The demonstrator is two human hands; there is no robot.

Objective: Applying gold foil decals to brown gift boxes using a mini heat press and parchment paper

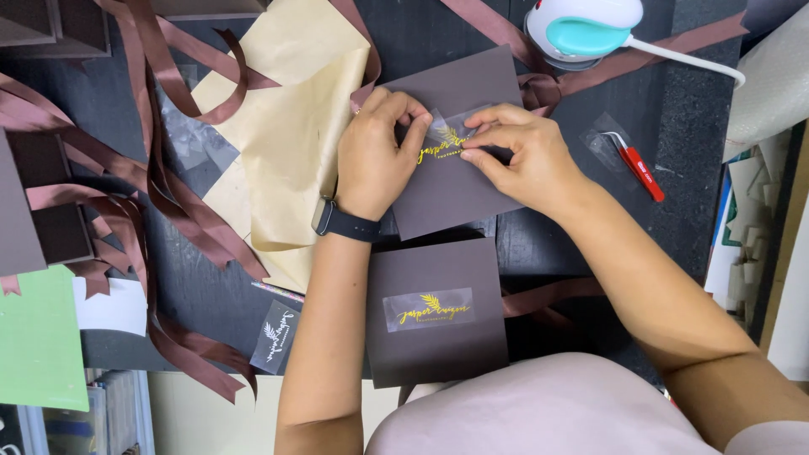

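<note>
My left hand point(381, 152) and my right hand point(516, 156) meet over a dark brown card point(447, 190) on the black table. Between their fingertips is a clear film strip point(451, 128) carrying a gold leaf and gold lettering point(440, 152), pinched at both ends and lifted partly off the card. A dark watch sits on my left wrist. Closer to me lies a second brown card point(438, 345) with a similar clear film and gold design point(428, 308) flat on it.
Tan paper sheets point(291, 126) lie left of my hands, with brown ribbons point(168, 194) strewn around. A white and teal small press point(581, 29) with cord stands at the back. A red-handled tool point(642, 173) lies right. A small dark sticker point(276, 335) and green mat point(38, 337) lie lower left.
</note>
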